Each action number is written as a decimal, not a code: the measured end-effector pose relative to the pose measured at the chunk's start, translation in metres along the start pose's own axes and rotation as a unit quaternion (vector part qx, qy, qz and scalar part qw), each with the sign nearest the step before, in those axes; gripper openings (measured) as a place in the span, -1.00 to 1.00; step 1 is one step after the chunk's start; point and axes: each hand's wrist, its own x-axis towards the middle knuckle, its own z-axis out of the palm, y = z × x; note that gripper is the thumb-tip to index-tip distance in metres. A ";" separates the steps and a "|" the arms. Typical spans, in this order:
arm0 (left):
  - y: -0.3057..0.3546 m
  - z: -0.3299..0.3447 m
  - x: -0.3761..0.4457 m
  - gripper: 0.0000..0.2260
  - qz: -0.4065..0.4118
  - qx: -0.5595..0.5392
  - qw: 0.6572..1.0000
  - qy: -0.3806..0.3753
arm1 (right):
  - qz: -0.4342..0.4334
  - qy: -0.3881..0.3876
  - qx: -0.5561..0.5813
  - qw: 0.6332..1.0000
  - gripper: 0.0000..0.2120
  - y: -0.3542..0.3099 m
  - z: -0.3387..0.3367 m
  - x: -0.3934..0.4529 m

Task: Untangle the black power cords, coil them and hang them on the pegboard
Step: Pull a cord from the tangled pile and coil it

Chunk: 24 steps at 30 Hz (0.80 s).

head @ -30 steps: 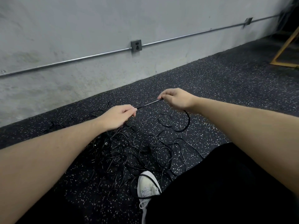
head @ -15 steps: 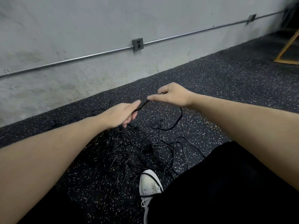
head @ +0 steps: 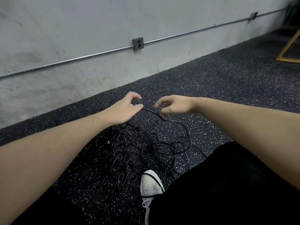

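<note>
- Cord pile (head: 138, 153) sits on the speckled floor (head: 211, 98), mid-floor just short of the wall edge, its near side draped over my white shoe (head: 151, 182). Still one knot, nothing coiled, no pegboard in view.
- Step in hand, my read: free one strand (head: 154, 113) from the pile.
- Do it well: find a plug end first, feed slack hand over hand, lift loops off rather than yank. Pulling hard likely tightens the knot.
- Left hand (head: 125, 111): arm stretched forward over the pile, thumb and fingers curled with a gap between them; strand runs out from under the thumb, so it looks lightly held.
- Right hand (head: 173, 105): fingers loosely curled, spread, pointing down toward the strand; can't tell if it's touching or gripping.
</note>
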 end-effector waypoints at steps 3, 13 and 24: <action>0.017 0.009 0.002 -0.66 -0.005 -0.041 0.999 -0.002 | -0.043 -0.040 0.041 0.997 -0.80 -0.027 0.010 0.001; -0.022 0.002 -0.007 -0.38 -0.004 -0.039 0.998 -0.043 | -0.081 0.073 0.193 0.975 -0.59 -0.027 -0.006 -0.005; -0.013 -0.002 -0.008 -0.78 0.009 0.031 0.999 0.035 | -0.009 0.215 0.065 0.974 -0.77 0.008 -0.012 0.003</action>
